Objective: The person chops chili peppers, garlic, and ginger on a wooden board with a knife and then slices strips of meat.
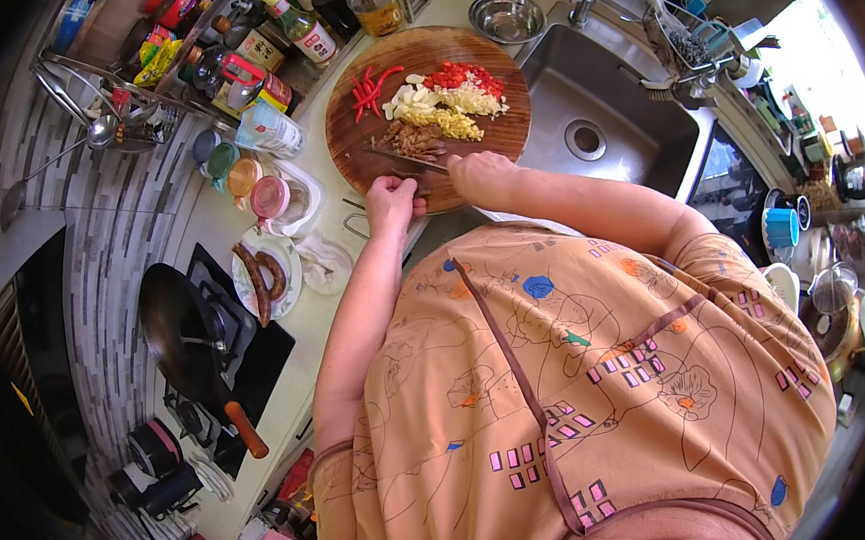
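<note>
On a round wooden chopping board [494, 134], my right hand [480, 176] grips a kitchen knife by its handle. The narrow knife blade [414, 161] points left, beside a heap of chopped brown food [412, 137]. My left hand [391, 200] rests at the board's near left edge with fingers bent together. Whether a small piece sits between those fingertips is hidden. Farther up the board lie minced yellow bits [460, 126], sliced garlic [413, 94], minced garlic [477, 100], chopped red chilli [456, 75] and whole red chillies [366, 94].
Left of me, a plate [291, 268] carries two sausages [254, 279]. A wok [181, 333] sits on the gas hob [272, 349]. Seasoning jars [271, 198] and sauce bottles [301, 27] line the wall. A steel bowl [507, 18] stands by the sink [616, 99].
</note>
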{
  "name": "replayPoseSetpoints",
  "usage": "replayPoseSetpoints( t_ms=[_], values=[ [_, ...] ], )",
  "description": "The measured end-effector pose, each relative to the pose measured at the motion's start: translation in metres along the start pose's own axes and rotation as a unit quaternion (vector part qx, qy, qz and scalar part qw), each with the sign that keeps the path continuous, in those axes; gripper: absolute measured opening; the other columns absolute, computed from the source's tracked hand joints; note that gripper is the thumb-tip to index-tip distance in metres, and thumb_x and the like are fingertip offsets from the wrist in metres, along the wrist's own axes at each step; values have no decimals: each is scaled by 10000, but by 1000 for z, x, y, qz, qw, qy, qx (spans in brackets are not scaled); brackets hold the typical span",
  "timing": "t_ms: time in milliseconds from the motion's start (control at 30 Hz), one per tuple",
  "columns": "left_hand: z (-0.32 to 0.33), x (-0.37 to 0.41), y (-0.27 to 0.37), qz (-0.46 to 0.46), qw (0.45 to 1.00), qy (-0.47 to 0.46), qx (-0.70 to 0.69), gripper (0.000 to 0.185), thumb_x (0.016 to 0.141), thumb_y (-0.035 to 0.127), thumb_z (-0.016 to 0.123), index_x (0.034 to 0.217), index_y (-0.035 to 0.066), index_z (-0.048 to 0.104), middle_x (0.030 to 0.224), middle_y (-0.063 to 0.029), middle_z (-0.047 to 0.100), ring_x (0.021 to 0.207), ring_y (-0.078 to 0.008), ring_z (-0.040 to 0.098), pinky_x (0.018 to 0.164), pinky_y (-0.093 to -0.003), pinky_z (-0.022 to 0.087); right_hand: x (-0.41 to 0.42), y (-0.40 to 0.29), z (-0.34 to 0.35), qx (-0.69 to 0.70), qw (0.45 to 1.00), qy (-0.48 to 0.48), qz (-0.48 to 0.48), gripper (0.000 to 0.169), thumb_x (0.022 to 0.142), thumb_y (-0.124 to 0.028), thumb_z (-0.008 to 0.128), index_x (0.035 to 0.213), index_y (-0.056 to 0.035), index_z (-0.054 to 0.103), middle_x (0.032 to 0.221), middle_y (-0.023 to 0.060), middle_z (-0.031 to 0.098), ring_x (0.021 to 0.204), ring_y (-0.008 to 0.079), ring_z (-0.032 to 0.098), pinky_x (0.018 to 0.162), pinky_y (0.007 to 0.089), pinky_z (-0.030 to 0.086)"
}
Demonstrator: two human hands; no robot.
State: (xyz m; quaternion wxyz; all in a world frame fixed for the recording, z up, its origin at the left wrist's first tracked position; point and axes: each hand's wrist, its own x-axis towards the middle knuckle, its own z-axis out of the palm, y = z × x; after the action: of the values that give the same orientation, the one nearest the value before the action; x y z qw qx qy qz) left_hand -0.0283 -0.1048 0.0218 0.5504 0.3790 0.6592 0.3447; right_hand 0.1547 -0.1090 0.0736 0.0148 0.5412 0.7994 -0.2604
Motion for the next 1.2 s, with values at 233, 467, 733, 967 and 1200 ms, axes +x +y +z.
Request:
replayPoseSetpoints(
  t_ms=[233,467,733,967,1200],
  values=[
    [1,-5,8,-12,999,5,29,196,850,118,591,941,-50,550,749,-107,613,499,-164,583,412,-279,485,-28,-2,-14,-60,996,-49,-40,232,833,-85,535,1013,62,531,880,227,666,858,358,670,710,427,539],
    [3,-2,7,-21,1000,2,5,193,852,108,586,948,-59,568,780,-117,635,530,-163,602,432,-273,505,-24,-3,-13,-59,995,-70,-44,259,826,-87,555,1035,64,529,921,227,663,874,348,671,726,420,541],
    [5,2,7,-23,1000,1,17,162,848,88,572,917,-58,590,781,-115,642,540,-173,606,454,-292,518,19,-15,2,-37,997,-40,-56,226,834,-96,534,1005,38,595,922,192,680,870,334,676,714,403,545],
    [3,4,0,-17,1000,20,-11,178,830,89,626,905,-68,589,792,-128,650,540,-183,627,436,-298,524,6,-15,-11,-57,995,-66,-51,247,823,-85,560,1030,47,586,951,201,677,904,328,672,740,404,543],
    [4,0,1,-30,999,18,8,152,843,92,613,894,-49,593,771,-112,647,529,-173,612,449,-288,517,16,-9,10,-41,996,-80,-23,284,814,-87,596,1056,60,567,968,212,671,920,337,667,744,414,543]
  ],
)
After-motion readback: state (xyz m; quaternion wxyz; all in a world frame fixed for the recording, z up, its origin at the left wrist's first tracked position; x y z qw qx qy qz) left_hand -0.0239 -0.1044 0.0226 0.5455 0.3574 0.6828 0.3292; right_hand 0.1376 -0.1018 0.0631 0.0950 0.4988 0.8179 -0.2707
